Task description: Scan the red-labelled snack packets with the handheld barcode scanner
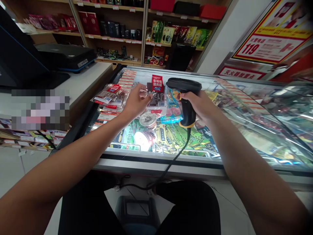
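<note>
My right hand (199, 106) is wrapped round the grip of a black barcode scanner (185, 98) with a yellow base; its cable (171, 163) hangs down to the floor. The scanner head points left over a clear snack packet with a red label (156, 94) lying on the glass freezer lid (244, 107). My left hand (135, 102) reaches over that packet, its fingertips pinched at the packet's upper edge. A blue-green packet (172, 107) lies just behind the scanner. More red-labelled packets (110, 94) lie to the left of my left hand.
Packaged goods show through the glass of the freezer. A white counter (80, 81) at the left bears a black device (65, 55) and a dark screen. Wooden shelves of goods (122, 29) stand behind. A red and yellow poster (276, 36) hangs at the right.
</note>
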Demonstrator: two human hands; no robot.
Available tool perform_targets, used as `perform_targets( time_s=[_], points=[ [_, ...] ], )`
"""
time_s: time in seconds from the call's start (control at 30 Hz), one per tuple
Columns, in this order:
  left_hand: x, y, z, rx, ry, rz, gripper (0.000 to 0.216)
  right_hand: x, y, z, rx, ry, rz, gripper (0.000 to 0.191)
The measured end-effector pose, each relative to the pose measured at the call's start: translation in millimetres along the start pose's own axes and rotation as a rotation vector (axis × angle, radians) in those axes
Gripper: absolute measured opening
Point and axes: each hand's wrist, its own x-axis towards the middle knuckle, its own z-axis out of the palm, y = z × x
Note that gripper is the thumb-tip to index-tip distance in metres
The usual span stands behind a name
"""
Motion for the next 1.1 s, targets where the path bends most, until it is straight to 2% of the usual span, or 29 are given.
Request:
perform_targets(
  time_s=[0.07,0.23,0.43,0.7,0.83,1.1],
  points=[
    [4.5,-6.6,-1.9,0.03,0.038,0.033,0.023,-1.6,-0.7,-2.2,0.007,-0.051,0.014,0.01],
    [16.0,-16.4,-8.3,0.016,0.096,0.065,0.024,-9.1,-4.5,-2.9,-0.006,-0.151,0.176,0.017],
    [22.3,-15.0,-14.9,0.035,0.133,0.048,0.023,-12.9,-7.6,0.7,-0.035,-0.229,0.21,0.014],
    [18.5,-7.0,-16.0,0.038,0.143,-0.009,0.021,-12.5,-10.3,-0.9,-0.071,-0.222,0.206,0.017],
    [17.9,-8.0,-17.6,0.054,0.153,0.013,0.022,-13.3,-11.4,-2.1,-0.077,-0.216,0.196,0.017],
    [21.9,-13.1,-19.1,0.083,0.15,0.008,0.021,-12.3,-14.7,-1.8,-0.135,-0.138,0.184,0.015]
  ],
)
